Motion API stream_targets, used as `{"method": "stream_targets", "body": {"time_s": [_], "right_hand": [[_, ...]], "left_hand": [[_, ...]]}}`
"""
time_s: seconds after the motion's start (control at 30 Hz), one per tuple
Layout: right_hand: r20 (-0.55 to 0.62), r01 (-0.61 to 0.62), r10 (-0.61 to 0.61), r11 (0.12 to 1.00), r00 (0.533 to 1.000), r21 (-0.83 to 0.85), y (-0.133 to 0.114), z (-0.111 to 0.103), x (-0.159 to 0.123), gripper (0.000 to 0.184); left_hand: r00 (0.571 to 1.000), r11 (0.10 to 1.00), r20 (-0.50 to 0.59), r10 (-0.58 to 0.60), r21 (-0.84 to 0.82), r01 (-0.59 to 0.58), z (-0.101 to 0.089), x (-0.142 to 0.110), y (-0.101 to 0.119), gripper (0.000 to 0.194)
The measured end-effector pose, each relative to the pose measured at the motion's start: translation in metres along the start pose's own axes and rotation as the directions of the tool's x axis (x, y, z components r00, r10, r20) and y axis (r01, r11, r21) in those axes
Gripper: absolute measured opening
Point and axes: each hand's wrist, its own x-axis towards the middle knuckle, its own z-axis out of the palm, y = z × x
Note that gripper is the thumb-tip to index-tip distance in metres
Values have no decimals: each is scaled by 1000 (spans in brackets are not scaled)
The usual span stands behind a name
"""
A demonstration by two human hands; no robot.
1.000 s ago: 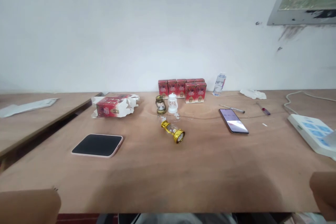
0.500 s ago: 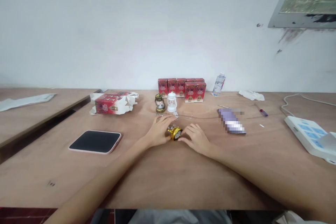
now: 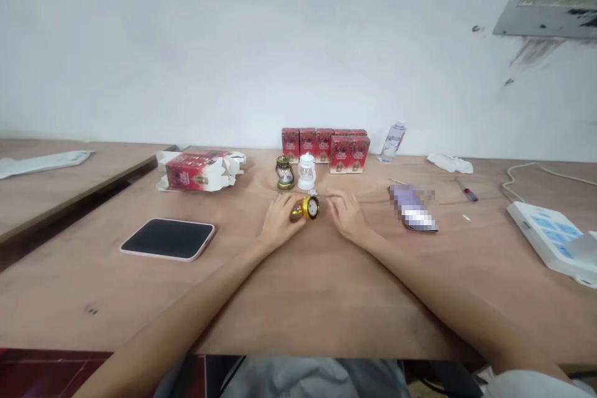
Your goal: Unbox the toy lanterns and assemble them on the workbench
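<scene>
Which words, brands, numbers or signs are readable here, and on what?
None reads clearly.
Red boxes: pale lettering, too small.
Torn red carton: lettering, too blurred.
Clear bottle: print, too blurred.
Pixelated phone: nothing legible.
Gold lantern in the left hand: base marks, too small.

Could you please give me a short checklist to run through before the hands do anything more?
1. Shiny gold lantern with a round base held: ok, the left hand has it, base turned rightward.
2. Bare right hand clear of that lantern: ok, a gap shows.
3. Bronze-coloured lantern and white domed lantern upright: ok, both stand behind the hands.
4. Small pale pieces all accounted for: cannot tell, too small and perhaps partly hidden.
5. Slim tool with a dark red handle close to the hands: not ok, it lies well off to the right.
</scene>
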Motion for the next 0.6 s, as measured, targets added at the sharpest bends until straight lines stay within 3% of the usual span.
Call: {"method": "stream_targets", "body": {"time_s": [0.1, 0.2, 0.3, 0.6], "right_hand": [[69, -199, 208, 972, 976, -123, 22, 11, 6, 27], [215, -247, 310, 930, 926, -273, 37, 20, 13, 23], [276, -244, 329, 922, 903, -302, 42, 25, 15, 18], [303, -225, 300, 940, 904, -258, 44, 24, 8, 20]], "left_hand": [[991, 991, -98, -86, -110, 75, 1, 2, -2, 32], [992, 976, -98, -75, -212, 53, 4, 4, -3, 33], [991, 963, -111, -71, -265, 40, 9, 8, -2, 33], [987, 955, -129, -94, -292, 53, 20, 14, 6, 34]]}}
